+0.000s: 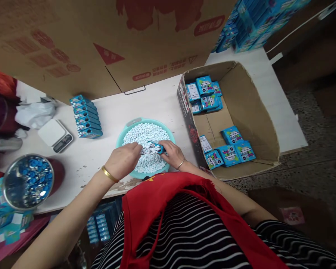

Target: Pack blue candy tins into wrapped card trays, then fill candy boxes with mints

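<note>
A turquoise basin (120,139) full of small white candies (147,130) stands on the table before me. Over its right side my right hand (172,154) grips a small blue candy box (157,147), tilted so that one end faces left. White candies show at that end. My left hand (126,158) is closed above the candies, fingertips pinched together beside the box's end; what lies between them is too small to make out. Left of the basin, several blue candy boxes (86,117) stand in a row, white candies showing at their ends.
At right an open cardboard carton (252,108) holds several blue boxes (229,153). A large carton (100,45) rises behind the basin. A white scale (55,133) and a steel pot (28,183) with blue-and-silver pieces are at left. Stacked blue packs (254,26) stand far right.
</note>
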{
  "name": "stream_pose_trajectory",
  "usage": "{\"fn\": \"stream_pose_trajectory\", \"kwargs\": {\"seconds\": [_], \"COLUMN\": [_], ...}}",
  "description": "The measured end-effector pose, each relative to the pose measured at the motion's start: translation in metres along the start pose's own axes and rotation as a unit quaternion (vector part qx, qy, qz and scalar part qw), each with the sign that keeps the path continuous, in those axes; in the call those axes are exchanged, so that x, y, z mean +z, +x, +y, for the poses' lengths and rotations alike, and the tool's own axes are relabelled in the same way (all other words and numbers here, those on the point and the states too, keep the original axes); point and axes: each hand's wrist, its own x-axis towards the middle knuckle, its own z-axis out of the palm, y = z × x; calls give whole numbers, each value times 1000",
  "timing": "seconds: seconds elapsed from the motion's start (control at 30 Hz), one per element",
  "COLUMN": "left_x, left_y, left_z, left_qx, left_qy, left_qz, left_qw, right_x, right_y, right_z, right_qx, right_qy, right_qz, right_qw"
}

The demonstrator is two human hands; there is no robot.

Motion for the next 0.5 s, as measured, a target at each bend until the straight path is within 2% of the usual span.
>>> {"fn": "stream_pose_trajectory", "kwargs": {"seconds": [0.17, 0.23, 0.3, 0.4, 0.5], "left_x": [-30, -39, -44, -35, -4], "left_y": [-3, -7, -11, -13, -1], "left_z": [30, 32, 24, -1, -25], "left_qx": [-9, -2, 4, 29, 80], "left_qy": [92, 94, 73, -22, -117], "left_qz": [-12, -18, 4, 78, 132], "left_qw": [996, 995, 997, 996, 981], "right_x": [7, 9, 8, 6, 4], "right_y": [-1, -1, -2, -2, -1], "right_z": [-2, -1, -1, -5, -14], "right_qx": [2, 5, 5, -1, -11], "right_qy": [32, 50, 68, 89, 98], "right_qz": [-10, -5, 11, 38, 43], "right_qw": [999, 999, 998, 995, 994]}}
